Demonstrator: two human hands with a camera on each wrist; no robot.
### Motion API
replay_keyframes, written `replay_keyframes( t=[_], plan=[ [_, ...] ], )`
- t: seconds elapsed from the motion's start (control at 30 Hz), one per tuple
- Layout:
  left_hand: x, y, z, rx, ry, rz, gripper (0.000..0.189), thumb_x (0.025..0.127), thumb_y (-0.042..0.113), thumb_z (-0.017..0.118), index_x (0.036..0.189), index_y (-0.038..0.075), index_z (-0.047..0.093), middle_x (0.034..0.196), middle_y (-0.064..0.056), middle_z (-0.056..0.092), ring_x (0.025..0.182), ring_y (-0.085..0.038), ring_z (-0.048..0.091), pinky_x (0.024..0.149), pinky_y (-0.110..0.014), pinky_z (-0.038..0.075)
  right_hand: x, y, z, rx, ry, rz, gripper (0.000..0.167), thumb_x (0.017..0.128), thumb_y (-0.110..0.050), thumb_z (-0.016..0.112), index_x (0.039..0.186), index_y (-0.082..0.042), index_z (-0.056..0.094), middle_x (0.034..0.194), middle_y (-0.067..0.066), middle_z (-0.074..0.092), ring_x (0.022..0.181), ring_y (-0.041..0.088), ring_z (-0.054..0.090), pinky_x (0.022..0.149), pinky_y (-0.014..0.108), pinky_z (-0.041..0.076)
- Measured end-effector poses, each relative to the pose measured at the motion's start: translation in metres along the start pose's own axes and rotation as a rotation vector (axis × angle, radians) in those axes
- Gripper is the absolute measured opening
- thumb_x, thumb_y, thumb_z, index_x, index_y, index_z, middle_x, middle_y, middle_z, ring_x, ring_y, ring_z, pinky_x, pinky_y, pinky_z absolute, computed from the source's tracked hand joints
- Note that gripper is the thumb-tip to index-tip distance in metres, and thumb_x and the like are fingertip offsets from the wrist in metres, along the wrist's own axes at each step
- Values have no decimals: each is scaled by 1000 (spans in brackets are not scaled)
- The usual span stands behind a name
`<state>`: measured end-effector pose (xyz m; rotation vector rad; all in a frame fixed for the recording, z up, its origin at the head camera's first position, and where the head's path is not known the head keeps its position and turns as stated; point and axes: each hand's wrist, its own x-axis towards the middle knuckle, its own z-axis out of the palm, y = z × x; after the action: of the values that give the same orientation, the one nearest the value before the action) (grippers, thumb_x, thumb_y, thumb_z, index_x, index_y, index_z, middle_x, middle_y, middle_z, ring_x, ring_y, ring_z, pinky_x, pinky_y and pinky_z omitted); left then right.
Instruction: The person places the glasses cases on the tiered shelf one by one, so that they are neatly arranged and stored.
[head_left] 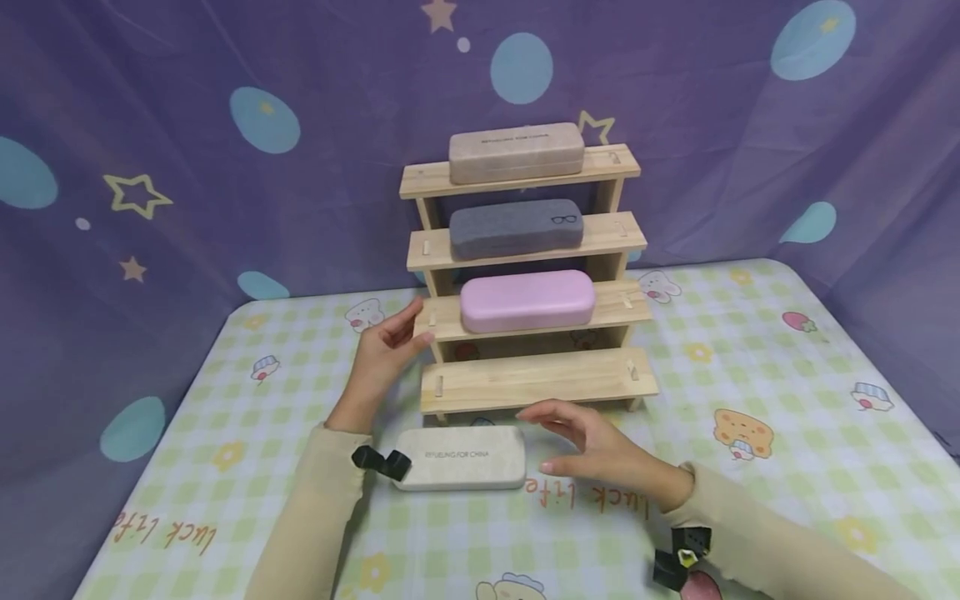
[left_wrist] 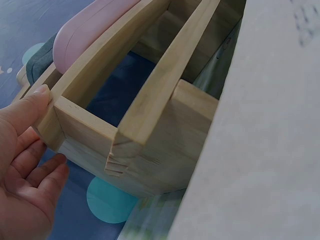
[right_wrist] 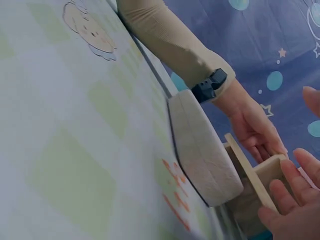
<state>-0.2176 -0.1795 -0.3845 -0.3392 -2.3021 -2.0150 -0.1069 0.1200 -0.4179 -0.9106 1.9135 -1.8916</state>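
With the left hand (head_left: 382, 350) resting loose-fingered on the wooden rack (head_left: 525, 379) and the right hand (head_left: 592, 446) spread beside the beige case (head_left: 461, 457), a nudge might topple the shelved cases.

Soft, even light with faint shadows and no glare; head view sharp but edge-bowed, both wrist views dimmer, near surfaces blurred.
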Motion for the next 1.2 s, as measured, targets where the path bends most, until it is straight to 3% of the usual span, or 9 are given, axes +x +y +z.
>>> replay_keyframes(
  t=[0.17,0.3,0.47,0.7,0.77,0.93,1.0,1.2],
  plan=[
    [0,0,0,1,-1,-1,53,86,2,68,134,-1,48,140,-10,47,127,-22,47,102,-22,41,0,7,9,-23,43,95,52,83,-8,71,130,-2,49,139,15,45,132,16,38,113,46,26],
    [1,-1,-1,-2,-3,0,53,85,3,68,134,-1,48,140,-10,47,127,-22,47,101,-22,41,3,14,17,-36,79,123,56,81,-10,74,130,1,49,139,14,44,133,24,36,113,48,24],
    [1,-1,-1,-6,-2,-4,54,85,3,69,134,-1,48,140,-10,47,127,-21,48,101,-22,42,6,19,26,-33,103,129,60,80,-13,76,131,1,47,138,19,44,133,32,35,113,43,23],
    [1,-1,-1,-8,-5,-6,54,85,3,69,134,-1,48,140,-9,47,127,-21,48,101,-22,42,13,28,36,22,140,194,68,77,-15,78,135,-1,45,141,16,43,135,29,34,113,34,26],
    [1,-1,-1,-5,-3,-3,54,85,3,69,134,-1,48,140,-9,47,127,-21,48,101,-22,42,15,30,38,26,146,204,69,76,-16,79,135,-3,46,138,14,44,132,29,38,100,29,44],
    [1,-2,-1,-3,-1,2,53,85,3,69,134,-1,49,140,-9,47,127,-21,47,101,-22,41,21,31,44,15,139,219,72,75,-20,81,136,-6,45,125,13,52,110,25,51,78,21,49],
    [1,-2,-1,-2,-2,1,53,85,3,68,134,-1,48,140,-9,47,127,-21,47,102,-22,41,23,31,47,22,132,217,75,75,-20,81,138,-5,43,123,13,53,107,23,53,90,22,44],
    [2,-2,-1,1,1,-5,53,85,4,69,134,0,49,140,-9,47,127,-21,47,102,-22,41,26,30,52,-2,112,239,81,72,-15,82,140,-6,39,127,13,49,107,22,53,89,25,47]
  ],
)
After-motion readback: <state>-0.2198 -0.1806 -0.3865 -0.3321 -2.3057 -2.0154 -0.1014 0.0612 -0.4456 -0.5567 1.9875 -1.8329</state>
